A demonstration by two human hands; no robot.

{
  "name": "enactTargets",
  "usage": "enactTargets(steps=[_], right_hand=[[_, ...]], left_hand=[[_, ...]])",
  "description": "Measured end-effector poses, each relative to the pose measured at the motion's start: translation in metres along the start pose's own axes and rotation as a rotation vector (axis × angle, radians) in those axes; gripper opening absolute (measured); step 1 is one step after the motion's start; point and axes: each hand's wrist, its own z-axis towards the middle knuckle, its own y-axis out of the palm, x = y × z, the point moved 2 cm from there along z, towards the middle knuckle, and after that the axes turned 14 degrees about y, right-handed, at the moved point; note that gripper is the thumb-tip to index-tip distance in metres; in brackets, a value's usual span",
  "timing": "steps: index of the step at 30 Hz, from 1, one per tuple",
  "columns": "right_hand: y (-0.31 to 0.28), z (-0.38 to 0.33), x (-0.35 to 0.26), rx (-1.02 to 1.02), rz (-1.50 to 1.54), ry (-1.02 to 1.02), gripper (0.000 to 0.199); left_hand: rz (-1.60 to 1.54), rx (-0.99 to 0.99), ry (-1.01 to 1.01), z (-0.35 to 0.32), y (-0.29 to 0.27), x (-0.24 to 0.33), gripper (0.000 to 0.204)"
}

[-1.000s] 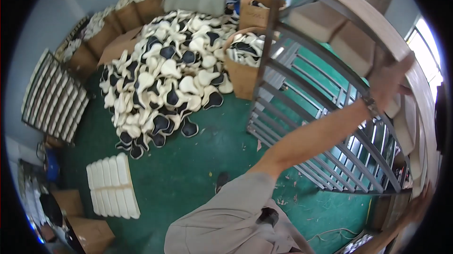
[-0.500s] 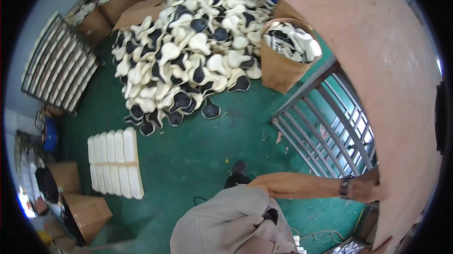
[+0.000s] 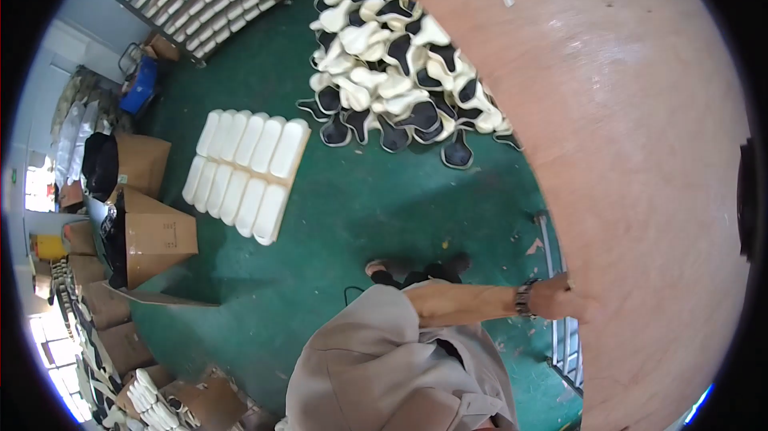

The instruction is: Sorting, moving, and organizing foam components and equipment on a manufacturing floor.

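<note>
With the right hand [image 3: 560,300] gripping the plywood board [image 3: 632,151] edge, fingers hidden, the board could slip onto the floor [image 3: 352,215].

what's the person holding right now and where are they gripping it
A large plywood board, gripped by one hand at its lower left edge. Which hand it is can't be told for sure, and no other hand shows.

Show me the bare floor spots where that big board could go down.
Bare green floor lies between the white tray stack, the black-and-white pile and the person's feet. The left edge is crowded with cardboard boxes. The right hand grips the plywood board.
</note>
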Motion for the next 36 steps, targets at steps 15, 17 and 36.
enactTargets(steps=[15,17,36], right_hand=[[0.058,-0.166,-0.118,-0.174,0.182,0.784,0.077],[0.066,-0.165,-0.141,-0.193,0.187,0.865,0.077],[0.367,-0.084,-0.537,-0.163,0.952,0.935,0.035]], left_hand=[[-0.237,0.299,-0.396,-0.143,-0.121,0.258,0.020],[-0.442,0.338,-0.472,-0.154,-0.163,0.278,0.021],[0.162,0.964,0.233,0.051,-0.547,0.594,0.067]])
